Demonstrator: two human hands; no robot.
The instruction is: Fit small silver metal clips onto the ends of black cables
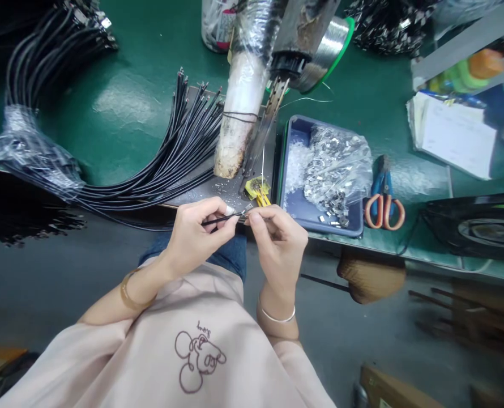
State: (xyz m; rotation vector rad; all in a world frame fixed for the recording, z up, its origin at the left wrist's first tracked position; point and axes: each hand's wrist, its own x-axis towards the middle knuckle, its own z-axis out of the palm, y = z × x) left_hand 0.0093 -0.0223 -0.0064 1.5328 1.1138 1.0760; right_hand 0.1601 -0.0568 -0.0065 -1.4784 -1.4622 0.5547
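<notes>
My left hand (205,224) pinches a black cable (220,219) near its end, in front of the table's edge. Close by on the right, my right hand (277,232) has thumb and forefinger pressed together at a small metal piece (244,213) at the cable's tip; whether the piece is joined to the cable I cannot tell. Just beyond the fingertips lies a yellow object (260,192). A bundle of black cables (158,181) with stripped ends runs across to the left. To the right, a blue tray (292,204) holds small metal connectors (332,170) and clear plastic bits (297,164).
A white exhaust pipe (241,107) and a metal feeder arm (264,130) hang over the work spot, beside a wire spool (328,54). Orange-handled cutters (383,198) lie right of the tray. Papers (451,133) and a black device (477,226) are farther right.
</notes>
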